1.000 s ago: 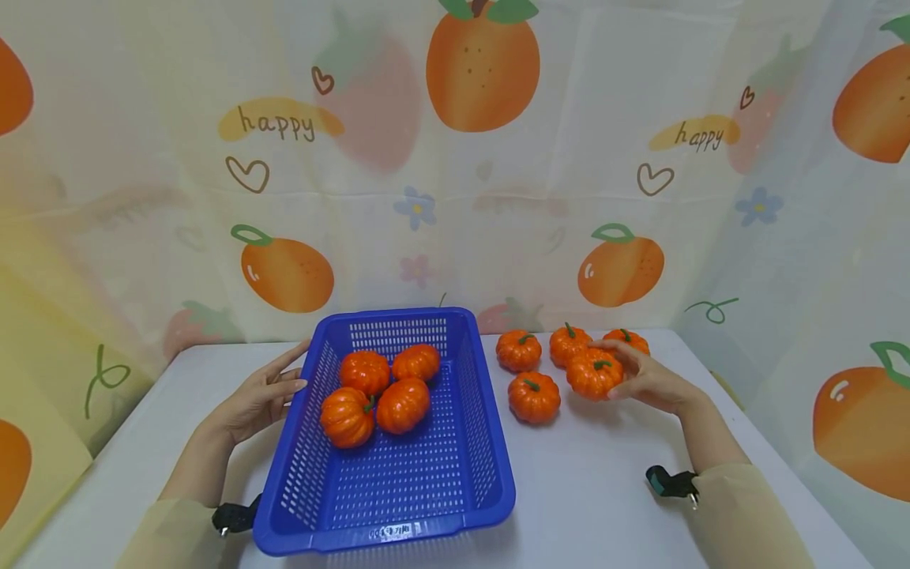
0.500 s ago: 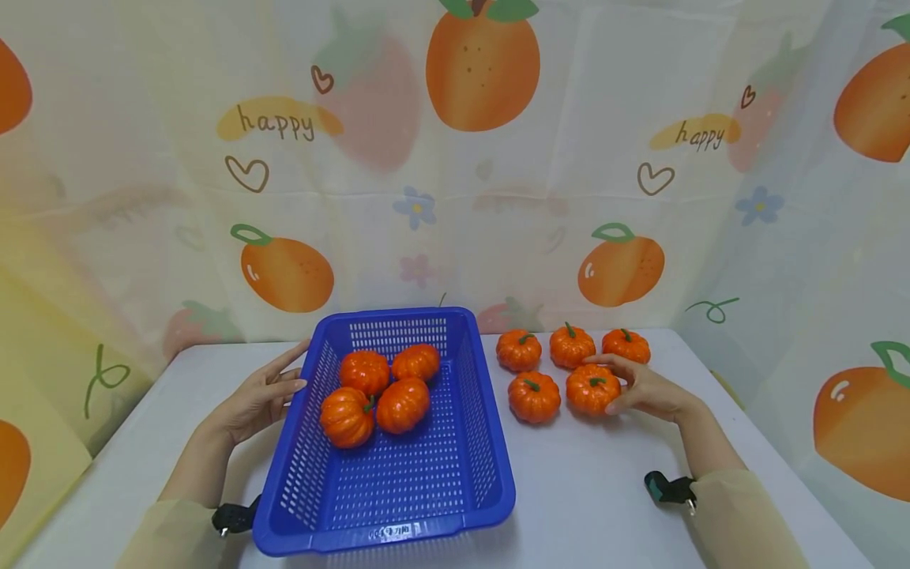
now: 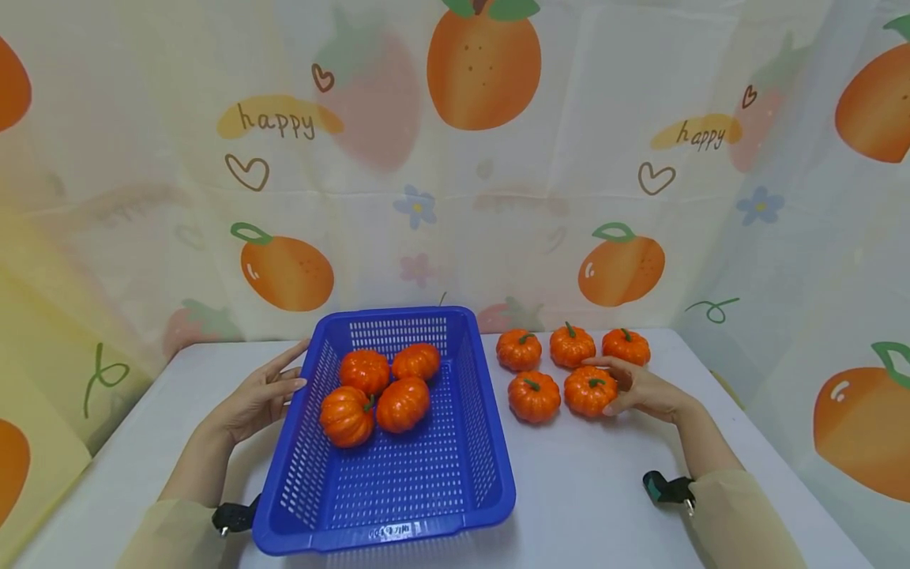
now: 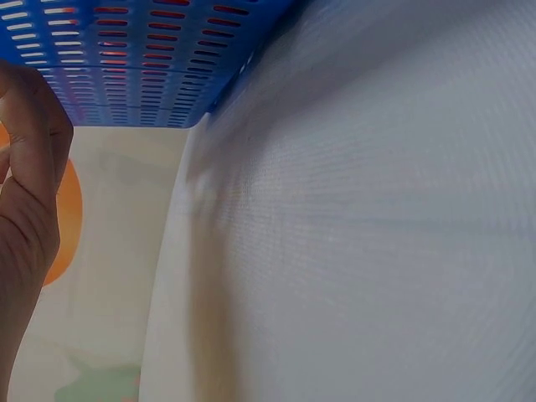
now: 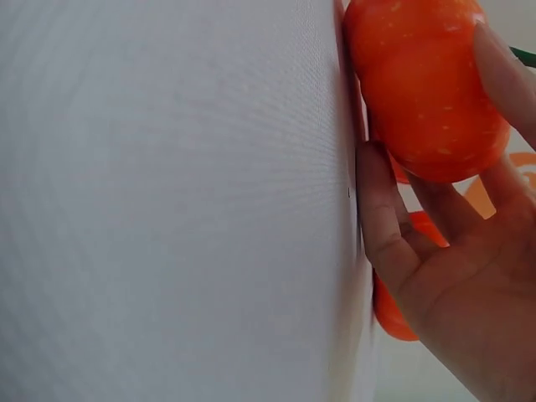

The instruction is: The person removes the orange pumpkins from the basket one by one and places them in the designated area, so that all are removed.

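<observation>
In the head view my right hand [image 3: 643, 389] curls its thumb and fingers round the side of a small orange pumpkin [image 3: 591, 392] with a green stem, which sits on the table. The right wrist view shows the same pumpkin [image 5: 427, 92] close up, between the thumb and the other fingers. Beside the left wall of a blue plastic basket [image 3: 490, 442], my left hand [image 3: 257, 399] rests with loose, fairly straight fingers touching the rim. Several orange pumpkins [image 3: 403, 405] lie together inside the basket, towards its far left.
Several more pumpkins [image 3: 535, 397] stand right of the basket in two rough rows, one just left of the held one. A white table [image 3: 583, 490] carries everything. Behind it hangs a fruit-print curtain [image 3: 455, 237].
My right hand has lowered the pumpkin to the table, in front of the back row, then shifted it slightly left. My left hand and the basket have stayed put.
</observation>
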Demonstrator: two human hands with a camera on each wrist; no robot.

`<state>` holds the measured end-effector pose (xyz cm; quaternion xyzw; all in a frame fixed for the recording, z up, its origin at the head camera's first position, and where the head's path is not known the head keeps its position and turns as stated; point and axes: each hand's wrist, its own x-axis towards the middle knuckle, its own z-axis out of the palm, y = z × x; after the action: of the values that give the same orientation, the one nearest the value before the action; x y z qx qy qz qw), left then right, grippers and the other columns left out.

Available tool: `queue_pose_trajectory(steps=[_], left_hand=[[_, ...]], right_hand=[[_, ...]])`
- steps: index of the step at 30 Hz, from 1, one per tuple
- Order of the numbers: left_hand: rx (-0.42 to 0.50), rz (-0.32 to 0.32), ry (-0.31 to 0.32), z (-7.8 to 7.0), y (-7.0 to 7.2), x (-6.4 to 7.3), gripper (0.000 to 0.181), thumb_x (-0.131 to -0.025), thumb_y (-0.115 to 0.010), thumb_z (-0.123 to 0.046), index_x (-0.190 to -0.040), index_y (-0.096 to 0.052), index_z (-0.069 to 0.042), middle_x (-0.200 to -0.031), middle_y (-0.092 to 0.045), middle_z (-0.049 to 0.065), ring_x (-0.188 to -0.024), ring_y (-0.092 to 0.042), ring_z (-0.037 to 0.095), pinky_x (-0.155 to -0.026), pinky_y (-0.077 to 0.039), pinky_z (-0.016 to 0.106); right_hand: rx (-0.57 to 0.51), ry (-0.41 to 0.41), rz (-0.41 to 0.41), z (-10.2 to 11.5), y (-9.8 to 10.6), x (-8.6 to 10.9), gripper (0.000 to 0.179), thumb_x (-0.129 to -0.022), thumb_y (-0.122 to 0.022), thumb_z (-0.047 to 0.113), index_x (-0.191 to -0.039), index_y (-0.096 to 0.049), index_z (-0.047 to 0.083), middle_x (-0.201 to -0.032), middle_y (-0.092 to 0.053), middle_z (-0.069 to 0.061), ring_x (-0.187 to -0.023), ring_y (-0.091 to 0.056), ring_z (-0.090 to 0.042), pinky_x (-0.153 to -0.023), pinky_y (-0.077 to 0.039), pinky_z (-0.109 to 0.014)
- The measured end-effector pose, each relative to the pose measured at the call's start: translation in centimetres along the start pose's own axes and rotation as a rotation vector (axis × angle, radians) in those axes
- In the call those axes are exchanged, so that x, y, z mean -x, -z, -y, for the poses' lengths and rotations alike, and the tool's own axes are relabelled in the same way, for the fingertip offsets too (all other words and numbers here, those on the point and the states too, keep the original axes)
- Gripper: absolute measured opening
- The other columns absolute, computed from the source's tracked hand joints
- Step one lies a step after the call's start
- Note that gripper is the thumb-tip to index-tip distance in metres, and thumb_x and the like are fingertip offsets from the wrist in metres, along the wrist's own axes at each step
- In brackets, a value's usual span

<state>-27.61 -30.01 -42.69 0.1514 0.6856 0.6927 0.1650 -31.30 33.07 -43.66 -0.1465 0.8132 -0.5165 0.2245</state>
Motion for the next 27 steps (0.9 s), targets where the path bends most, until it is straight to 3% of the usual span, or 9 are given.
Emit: queue_pose_trajectory(steps=[12,27], left_hand=[[0.004,-0.010,0.011,-0.11,-0.02,0.02,0.075,-0.102,-0.046,-0.008,-0.160,0.000,-0.019,-0.120,-0.068,-0.012,-0.097,-0.073,0.009,-0.084,-0.061,0.030],[-0.012,-0.020,0.005,-0.09,-0.21,0.02,0.075,-0.102,-0.047,-0.010,-0.160,0.000,-0.018,-0.120,-0.068,-0.013,-0.097,-0.073,0.008,-0.084,-0.061,0.029]], right_hand=[[-0.004,-0.003,0.004,0.12,0.00,0.06,0.082,-0.077,-0.074,0.013,-0.150,-0.037,0.011,-0.159,-0.017,-0.025,-0.142,-0.017,-0.044,-0.112,-0.034,-0.067],[0.007,-0.017,-0.030,-0.08,-0.01,0.15,0.082,-0.076,-0.074,0.012,-0.149,-0.037,0.010,-0.159,-0.020,-0.024,-0.141,-0.023,-0.043,-0.112,-0.034,-0.068]])
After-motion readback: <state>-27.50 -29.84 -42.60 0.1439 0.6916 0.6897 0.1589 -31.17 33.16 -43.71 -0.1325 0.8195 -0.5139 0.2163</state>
